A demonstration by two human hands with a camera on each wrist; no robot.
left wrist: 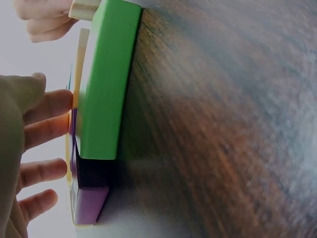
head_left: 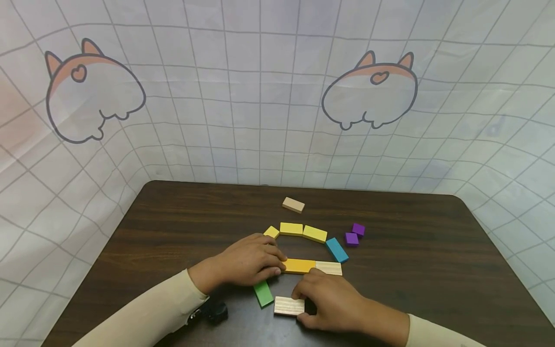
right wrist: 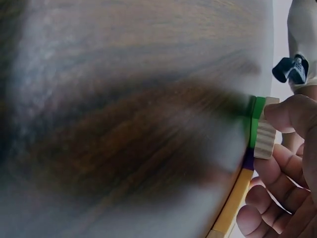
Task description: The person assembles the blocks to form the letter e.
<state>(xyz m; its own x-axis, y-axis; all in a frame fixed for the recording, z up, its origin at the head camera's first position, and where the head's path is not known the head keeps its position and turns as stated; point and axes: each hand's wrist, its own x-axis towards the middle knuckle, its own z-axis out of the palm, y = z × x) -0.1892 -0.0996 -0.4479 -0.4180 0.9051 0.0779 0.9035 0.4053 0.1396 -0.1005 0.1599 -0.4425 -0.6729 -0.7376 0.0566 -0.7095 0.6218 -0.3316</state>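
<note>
My right hand (head_left: 331,301) pinches a plain wooden block (head_left: 287,306) between thumb and fingers, close to the front end of a green block (head_left: 263,294). My left hand (head_left: 247,260) reaches over the left side of the block outline, its fingertips at the left end of an orange block (head_left: 300,266). Another plain wooden block (head_left: 330,268) continues the orange one to the right. Under the left hand, a purple block (left wrist: 91,206) shows beyond the green one in the left wrist view; the head view hides it.
Several yellow blocks (head_left: 291,229) form an arc behind the orange one, with a blue block (head_left: 336,249) slanting down at its right. Two purple blocks (head_left: 351,239) lie farther right. Near the table's back edge is a loose wooden block (head_left: 293,205). A patterned cloth (head_left: 277,96) surrounds the table.
</note>
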